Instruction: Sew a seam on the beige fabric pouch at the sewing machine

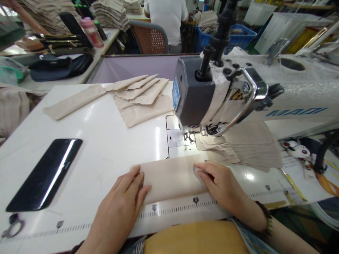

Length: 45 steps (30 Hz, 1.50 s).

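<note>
A folded beige fabric piece point(169, 180) lies flat on the white table near its front edge, just before the sewing machine. My left hand point(124, 197) rests on the fabric's left end, fingers stretched over it and thumb apart. At the right end, my right hand point(221, 181) has its thumb and index finger drawn together on the fabric; the other fingers are curled and partly hidden. Beyond the fabric is the machine's needle plate point(176, 137), under the grey sewing machine head point(194, 93). No cloth shows under the presser foot point(189, 137).
Stacked beige pieces point(246, 144) lie right of the needle. More cut pieces point(143, 102) sit behind, left of the machine. A black phone point(45, 174) and a small ring-shaped object point(13, 227) lie at left. A printed ruler point(174, 210) runs along the front. A person point(168, 21) sits beyond.
</note>
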Tool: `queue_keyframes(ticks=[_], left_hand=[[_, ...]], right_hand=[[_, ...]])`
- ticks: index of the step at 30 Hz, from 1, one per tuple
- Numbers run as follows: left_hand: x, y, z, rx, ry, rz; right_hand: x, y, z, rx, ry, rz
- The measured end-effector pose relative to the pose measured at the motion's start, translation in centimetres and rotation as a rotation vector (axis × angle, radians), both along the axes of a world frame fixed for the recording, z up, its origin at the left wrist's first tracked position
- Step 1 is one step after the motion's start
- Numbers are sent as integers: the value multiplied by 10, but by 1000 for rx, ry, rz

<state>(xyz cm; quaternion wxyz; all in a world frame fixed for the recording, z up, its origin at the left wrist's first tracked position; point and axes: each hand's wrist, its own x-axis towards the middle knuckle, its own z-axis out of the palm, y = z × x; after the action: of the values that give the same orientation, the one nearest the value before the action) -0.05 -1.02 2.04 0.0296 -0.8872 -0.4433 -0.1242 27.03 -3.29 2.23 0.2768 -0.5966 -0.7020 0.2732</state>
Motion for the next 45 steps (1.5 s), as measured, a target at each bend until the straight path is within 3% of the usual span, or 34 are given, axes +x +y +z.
queue_keyframes(ticks=[11,16,18,20,22,24,26,28,33,39,45], left_hand=[[8,2,-1,105,-33,25],[9,6,-1,46,-24,30],[11,8,2,11,-33,-11],[15,10,8,-45,-26,-134],[21,11,15,-118,17,-277],[30,13,22,-180,73,-336],[41,14,27,-236,111,-297],[51,14,28,-282,123,-230],[61,5,10,-234,96,-92],[55,-3,-13,-126,63,-25],[24,2,-18,-58,151,40]], right_hand=[[4,5,4,-76,-18,-50],[0,1,7,-2,-432,-51],[-5,2,8,99,-611,-34],[-9,5,9,263,-679,75],[-13,10,9,424,-634,284],[-16,16,10,461,-546,467],[-20,20,11,404,-484,521],[-25,21,12,327,-467,484],[-38,14,3,300,-529,426],[-33,8,-23,432,-554,385],[-32,8,-25,405,-584,357]])
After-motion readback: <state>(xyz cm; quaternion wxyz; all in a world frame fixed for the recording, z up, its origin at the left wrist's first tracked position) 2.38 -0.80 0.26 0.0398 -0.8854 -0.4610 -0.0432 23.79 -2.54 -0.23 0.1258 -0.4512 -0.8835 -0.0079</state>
